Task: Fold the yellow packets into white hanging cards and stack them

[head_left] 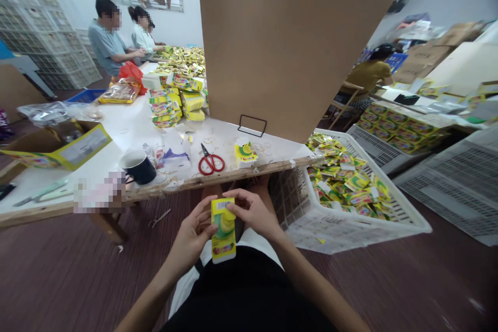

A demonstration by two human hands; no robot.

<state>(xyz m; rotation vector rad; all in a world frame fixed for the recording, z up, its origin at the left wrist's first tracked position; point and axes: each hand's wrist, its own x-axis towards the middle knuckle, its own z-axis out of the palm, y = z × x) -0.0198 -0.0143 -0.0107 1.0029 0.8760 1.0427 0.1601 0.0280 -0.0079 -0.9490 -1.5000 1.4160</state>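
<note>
Above my lap I hold a yellow and green printed packet (223, 241) with a barcode on its upper end. My left hand (193, 233) grips its left edge, thumb in front and fingers partly behind. At the upper right of the packet, my right hand (252, 211) pinches it near the barcode. On the table edge ahead lies a small stack of similar yellow cards (246, 153). Red-handled scissors (211, 162) rest to the left of that stack, blades pointing away from me.
A white crate (365, 225) full of yellow packets stands at my right. A large cardboard sheet (295, 46) rises from the table (221, 132). Left are a dark mug (140, 168), an open carton (83, 148) and stacked yellow packs (165, 106). Several people sit farther off.
</note>
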